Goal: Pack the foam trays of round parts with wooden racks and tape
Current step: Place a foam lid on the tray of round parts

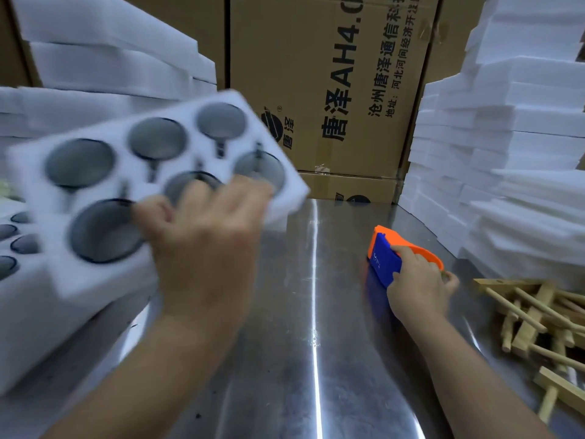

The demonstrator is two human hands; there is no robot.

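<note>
My left hand (205,239) grips the near edge of a white foam tray (38,166) holding several dark round parts (80,163). The tray is lifted and tilted above the left side of the steel table (316,327), blurred by motion. My right hand (418,286) holds an orange and blue tape dispenser (384,258) standing on the table to the right of centre. A pile of wooden racks (538,324) lies at the right edge, apart from both hands.
More foam trays with round parts (12,245) sit at the far left under the lifted one. White foam sheets are stacked high at left (110,58) and right (506,153). Printed cardboard boxes (332,90) stand behind the table.
</note>
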